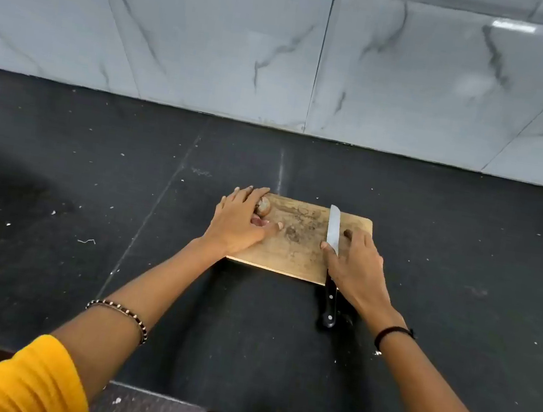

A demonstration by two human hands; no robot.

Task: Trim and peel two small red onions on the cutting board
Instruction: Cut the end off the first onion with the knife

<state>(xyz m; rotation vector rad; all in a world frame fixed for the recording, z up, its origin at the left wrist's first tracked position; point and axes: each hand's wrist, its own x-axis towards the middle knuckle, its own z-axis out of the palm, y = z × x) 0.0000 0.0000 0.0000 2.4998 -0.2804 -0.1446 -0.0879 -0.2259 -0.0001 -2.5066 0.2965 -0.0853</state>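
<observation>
The small round onion in dry brownish skin (pixel 264 206) sits at the far left corner of the worn rectangular wooden cutting board (pixel 291 253). A pinkish second onion (pixel 257 220) shows just nearer you, mostly hidden under your palm. Your left hand (pixel 238 225) lies over both with its fingers stretched out and close together and the thumb reaching onto the board; it covers them rather than grips them.

The steel-bladed kitchen knife with the black riveted handle (pixel 333 229) lies flat along the board's right side, tip away from you. Its handle overhangs the near edge above the dark speckled stone counter (pixel 93 182). Your right hand (pixel 355 268) rests flat across the knife where blade meets handle, thumb left of the blade and fingers to its right, not wrapped round it.

The step in hand looks to be taking up the knife for the first trim. Slide your right hand back onto the handle and close it fully there before you lift, never by the blade. Draw one onion toward the middle of the board and leave the other parked in the corner. Lay it on its side, tuck your fingertips under, and press down, since a round onion in loose skin will likely roll or slip. Take only thin slices off each end.
</observation>
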